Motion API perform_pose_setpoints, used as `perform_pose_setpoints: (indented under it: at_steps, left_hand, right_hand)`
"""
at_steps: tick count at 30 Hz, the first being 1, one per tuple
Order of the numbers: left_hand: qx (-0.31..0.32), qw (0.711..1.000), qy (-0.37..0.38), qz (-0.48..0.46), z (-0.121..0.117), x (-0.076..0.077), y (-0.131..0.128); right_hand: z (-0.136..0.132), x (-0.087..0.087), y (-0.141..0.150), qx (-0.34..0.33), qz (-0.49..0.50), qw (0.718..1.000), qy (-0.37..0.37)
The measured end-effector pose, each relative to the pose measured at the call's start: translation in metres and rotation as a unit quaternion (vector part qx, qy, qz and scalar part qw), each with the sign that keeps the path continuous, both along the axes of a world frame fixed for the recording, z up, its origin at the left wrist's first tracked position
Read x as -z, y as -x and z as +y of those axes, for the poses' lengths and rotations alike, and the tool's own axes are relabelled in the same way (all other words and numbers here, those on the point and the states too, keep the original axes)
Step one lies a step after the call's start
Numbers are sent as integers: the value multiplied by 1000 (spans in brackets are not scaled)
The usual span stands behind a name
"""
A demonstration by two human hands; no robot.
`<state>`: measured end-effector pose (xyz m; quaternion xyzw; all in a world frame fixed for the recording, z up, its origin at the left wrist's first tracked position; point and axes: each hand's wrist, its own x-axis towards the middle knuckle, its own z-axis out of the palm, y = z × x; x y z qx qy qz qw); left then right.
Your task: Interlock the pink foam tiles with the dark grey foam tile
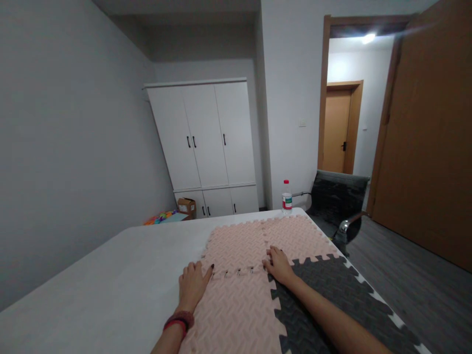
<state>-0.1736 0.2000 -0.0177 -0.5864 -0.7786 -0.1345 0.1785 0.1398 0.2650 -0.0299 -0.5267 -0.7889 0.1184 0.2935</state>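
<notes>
The left hand, thumb apart from fingers, seems to steady the pink textured foam tile beside it; the right hand, fingers slightly spread, rests at toothed seams near the dark grey foam tile.

Hallway lamp: blown out, upper right; streaking bluish glare sideways.
Alcove: dim, shaded, upper centre.
Left wall: flat grey, darkening toward lower left.
Tabletop: moderately lit, soft and diffuse.
Wardrobe: visibly tilted, centre.
Open door: dull, stretched toward right edge.
Bottle label: slightly blurred, fine print unreadable.
</notes>
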Motion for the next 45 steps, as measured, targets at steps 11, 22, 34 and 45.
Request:
perform_pose_setpoints:
  at_steps: [11,22,34,45]
  left_hand:
    - [-29,999,-3,34,-4,-3,-3]
    - [-31,999,-9,34,-6,0,-4]
    - [95,991,89,-32,9,15,6]
    - [122,979,152,-64,16,15,14]
  right_hand:
    - [-9,-5,-2,-26,-25,999,-16]
    - [-11,-5,1,-26,-42,999,-6]
    - [-7,-4,4,-62,-75,995,20]
    - [-16,-15,2,-77,-57,995,-23]
